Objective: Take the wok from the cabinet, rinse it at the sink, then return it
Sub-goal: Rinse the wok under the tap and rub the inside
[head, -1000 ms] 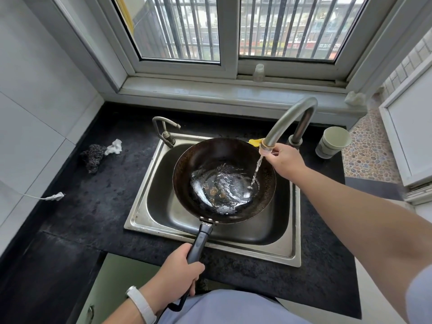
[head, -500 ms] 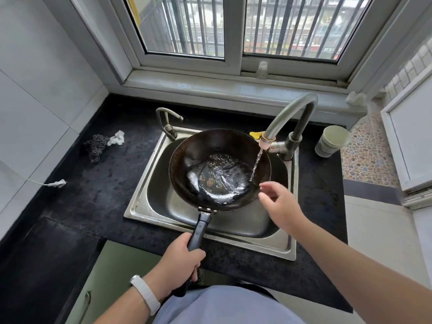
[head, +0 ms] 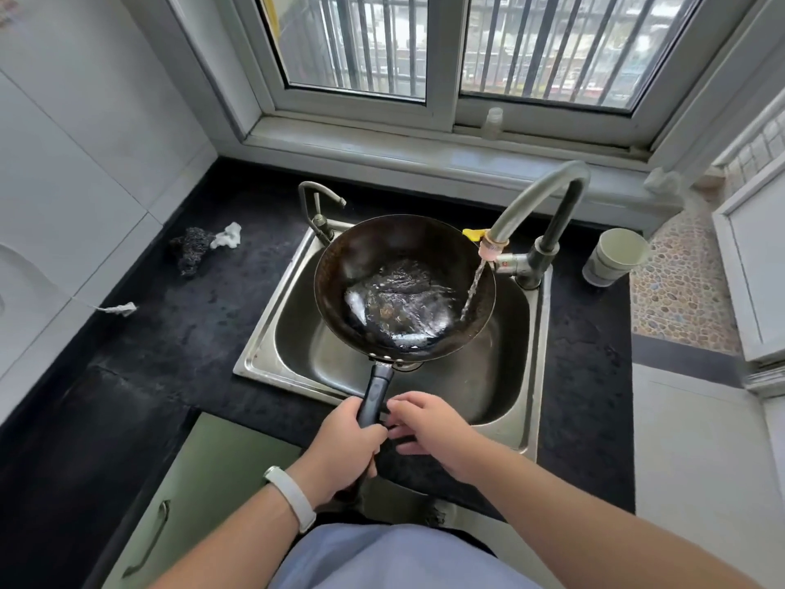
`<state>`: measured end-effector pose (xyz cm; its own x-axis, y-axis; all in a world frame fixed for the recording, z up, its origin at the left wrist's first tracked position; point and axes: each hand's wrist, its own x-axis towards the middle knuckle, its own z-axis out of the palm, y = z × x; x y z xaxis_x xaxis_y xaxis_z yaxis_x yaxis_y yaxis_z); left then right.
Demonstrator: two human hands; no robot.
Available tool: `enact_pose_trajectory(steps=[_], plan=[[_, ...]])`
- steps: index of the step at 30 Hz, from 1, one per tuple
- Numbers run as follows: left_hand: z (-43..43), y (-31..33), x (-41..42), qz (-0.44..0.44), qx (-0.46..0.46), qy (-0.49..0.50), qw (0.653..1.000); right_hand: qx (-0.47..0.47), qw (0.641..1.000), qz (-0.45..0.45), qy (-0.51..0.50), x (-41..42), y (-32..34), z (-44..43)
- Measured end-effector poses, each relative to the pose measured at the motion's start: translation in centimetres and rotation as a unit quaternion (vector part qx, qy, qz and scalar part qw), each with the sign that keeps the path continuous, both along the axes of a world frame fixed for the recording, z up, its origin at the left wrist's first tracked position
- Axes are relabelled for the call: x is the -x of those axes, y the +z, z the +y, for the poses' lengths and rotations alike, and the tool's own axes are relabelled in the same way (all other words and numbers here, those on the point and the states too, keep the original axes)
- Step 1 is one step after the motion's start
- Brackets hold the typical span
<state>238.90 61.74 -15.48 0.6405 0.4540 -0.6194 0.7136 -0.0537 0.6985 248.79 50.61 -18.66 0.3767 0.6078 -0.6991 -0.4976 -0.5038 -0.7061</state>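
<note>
My left hand (head: 346, 450) grips the wok (head: 403, 286) handle over the sink (head: 533, 376); my right hand (head: 429, 427), fingers loosely open, nears it. With both hands, I should swirl gently under the faucet (head: 531, 197).

I am seeing the black countertop (head: 170, 346) carrying a dark scrubber (head: 189, 250) far left and a paper cup (head: 616, 257) far right.

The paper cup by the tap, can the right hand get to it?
Probably yes. The right hand is open and holds nothing, and the black counter between it and the paper cup looks bare.
</note>
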Motion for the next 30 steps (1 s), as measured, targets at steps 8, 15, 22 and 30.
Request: enact_pose_trajectory(steps=[8,15,22,30], plan=[[-0.2,-1.1,0.1,-0.005,-0.013,-0.025,1.0,-0.023,0.992,0.098,-0.075,1.3,-0.4,2.1],[0.5,-1.8,0.3,-0.014,-0.025,-0.086,0.996,-0.025,0.984,0.108,-0.138,2.2,-0.5,3.0],[1.7,-2.3,0.4,-0.008,-0.102,-0.207,0.973,-0.071,0.962,0.125,-0.231,3.8,-0.7,2.8],[5.6,-2.7,0.4,-0.117,-0.215,-0.304,0.921,-0.102,0.947,0.14,-0.272,4.2,-1.1,2.4]])
